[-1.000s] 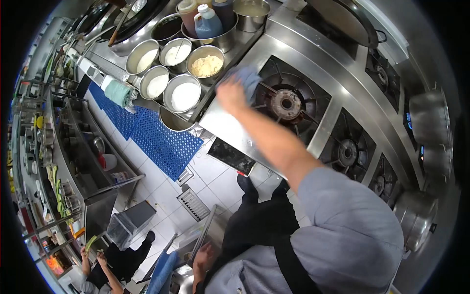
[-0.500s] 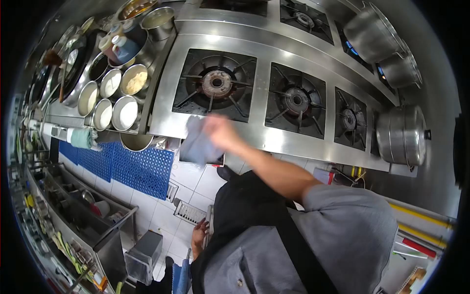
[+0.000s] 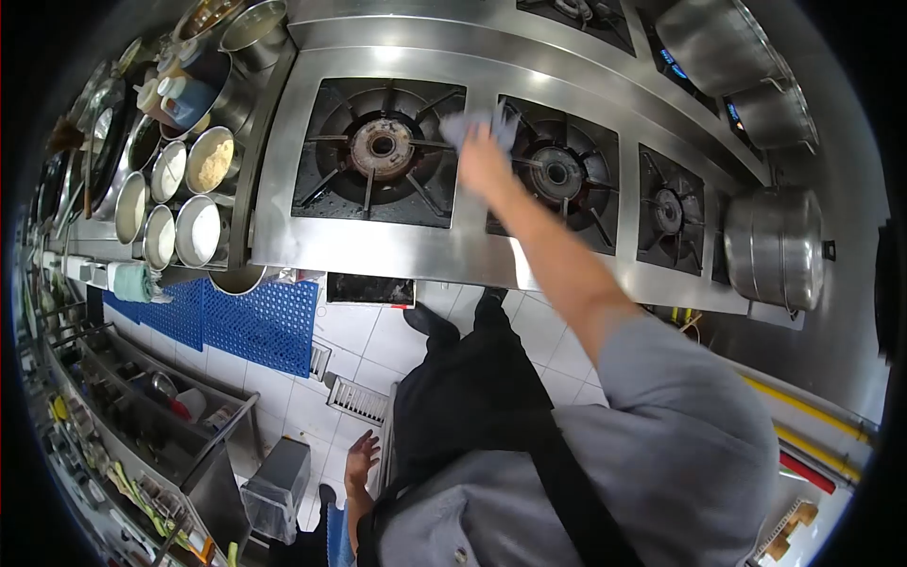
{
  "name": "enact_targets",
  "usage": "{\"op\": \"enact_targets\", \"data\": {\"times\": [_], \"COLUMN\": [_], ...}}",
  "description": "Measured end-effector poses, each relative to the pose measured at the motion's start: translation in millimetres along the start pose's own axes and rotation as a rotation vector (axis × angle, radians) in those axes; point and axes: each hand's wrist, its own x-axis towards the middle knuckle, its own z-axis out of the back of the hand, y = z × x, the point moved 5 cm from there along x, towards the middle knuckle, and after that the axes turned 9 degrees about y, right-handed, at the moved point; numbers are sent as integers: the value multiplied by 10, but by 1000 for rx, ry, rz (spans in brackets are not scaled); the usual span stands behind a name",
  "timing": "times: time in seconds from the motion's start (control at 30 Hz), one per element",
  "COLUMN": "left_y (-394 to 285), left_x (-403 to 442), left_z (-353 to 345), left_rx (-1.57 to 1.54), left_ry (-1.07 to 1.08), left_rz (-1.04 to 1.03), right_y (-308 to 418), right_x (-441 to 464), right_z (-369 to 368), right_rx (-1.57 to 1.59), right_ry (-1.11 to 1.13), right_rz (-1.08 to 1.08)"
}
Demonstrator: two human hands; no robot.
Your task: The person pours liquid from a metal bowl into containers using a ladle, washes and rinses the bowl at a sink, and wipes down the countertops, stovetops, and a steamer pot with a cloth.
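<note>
My right hand [image 3: 485, 165] is closed on a grey-blue cloth [image 3: 457, 127], somewhat blurred by motion. The cloth lies over the steel strip between the left burner [image 3: 381, 149] and the middle burner [image 3: 556, 174], at the edge of the grates. Low at my side, apart from the stove [image 3: 331, 248], hangs my left hand [image 3: 361, 459], its fingers apart and nothing in it.
On the left stand several round steel containers, one with white powder [image 3: 199, 231], beside bottles [image 3: 185, 99]. Large pots [image 3: 770, 250] stand at the right; blue flames [image 3: 673, 64] burn behind. A blue perforated mat [image 3: 257, 323] and a grey bin [image 3: 276, 484] are on the floor.
My right hand has moved with the cloth from the stove's front edge, forward and right, to between the two burners. My left hand stays low and the view has shifted slightly.
</note>
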Motion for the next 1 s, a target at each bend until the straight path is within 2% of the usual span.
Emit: {"op": "enact_targets", "data": {"times": [0.07, 0.13, 0.23, 0.27, 0.33, 0.4, 0.47, 0.53, 0.57, 0.6, 0.63, 0.67, 0.7, 0.73, 0.77, 0.83, 0.87, 0.9, 0.93, 1.0], "left_y": [-27, -100, -340, -473, -715, -766, -802, -630, -539, -329, -67, 490, 180, 307, 447, -393, -294, -202, -91, 77], "left_x": [128, 278, 390, 333, 229, 158, -15, -56, -27, 23, 127, 434, 281, 347, 409, 104, 195, 277, 363, 458], "left_z": [-25, -94, -175, -179, -191, -139, -149, -123, -96, -72, -11, 190, 65, 84, 110, -179, -48, 78, 217, 371], "left_rx": [-56, -3, 44, 50, 74, 49, 29, 22, 34, 17, 10, -59, 121, 114, 110, 215, 241, 268, 295, 72], "left_ry": [25, 61, 80, 79, 26, -55, -77, -15, -3, 27, 61, 159, 175, 190, 206, 193, 187, 180, 172, 220], "left_rz": [27, 50, -33, -59, -43, -72, -70, -54, -44, 34, 113, 102, 186, 284, 382, 385, 365, 346, 327, 169], "right_y": [409, 584, 437, 370, -81, -215, -59, -112, 120, 146, 228, 370, 483, 548, 437, -145, -614, -1067, -1502, -2028], "right_x": [-1005, -1537, -1042, -720, 320, 858, 881, 675, 251, -72, -453, -936, -1345, -1713, -1960, -2351, -2535, -2719, -2887, -3189], "right_z": [-42, -235, -134, 31, -193, 74, 103, 60, 223, 111, -58, -113, -253, -189, -242, -62, -28, 5, 27, 54], "right_rx": [78, 75, 136, 130, 105, 141, -315, 7, 71, 282, 230, 172, 140, 166, 228, 101, 190, 50, 74, -158], "right_ry": [146, 238, 127, 100, 40, -32, 180, -12, 49, 69, -64, -45, 27, 1, -40, -21, -76, -99, -149, -196], "right_rz": [-61, -57, -106, -82, -126, -186, 18, -105, -86, -159, -79, -48, -46, -10, 80, 15, -10, -115, -177, -287]}}
